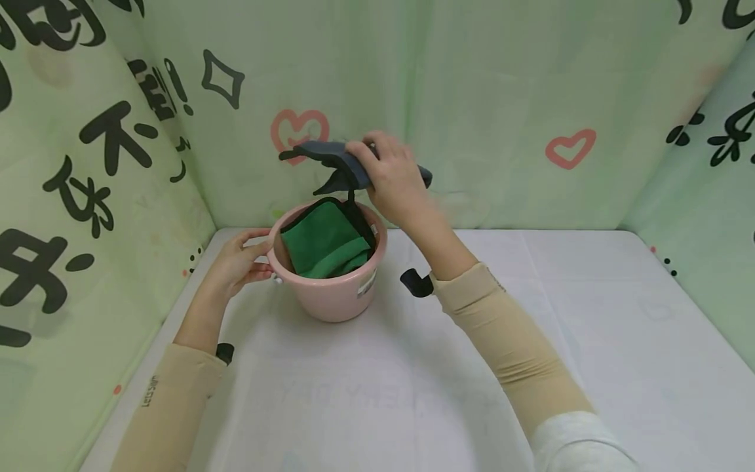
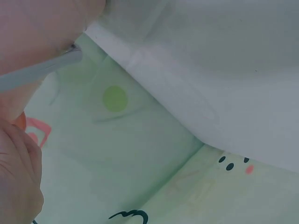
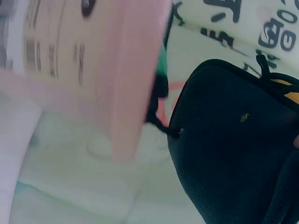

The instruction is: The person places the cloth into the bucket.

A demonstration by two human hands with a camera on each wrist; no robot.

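A pink bucket (image 1: 333, 298) stands upright on the white-covered table. My left hand (image 1: 238, 259) grips its rim on the left side; in the left wrist view, that hand (image 2: 18, 175) shows only at the left edge. Above the bucket, my right hand (image 1: 392, 174) holds a dark grey-blue cloth (image 1: 339, 157), its folds hanging to the left. In the right wrist view this cloth (image 3: 229, 135) has black edging and a hanging loop, with a black cord running from its edge toward the bucket (image 3: 88, 88). A green cloth (image 1: 324, 242) with black edging lies bunched inside the bucket.
Green printed curtains (image 1: 501, 118) enclose the back and both sides of the table (image 1: 501, 367). A label (image 1: 367, 284) is stuck to the bucket's outside. Black wrist mounts (image 1: 416, 283) stick out from both beige sleeves.
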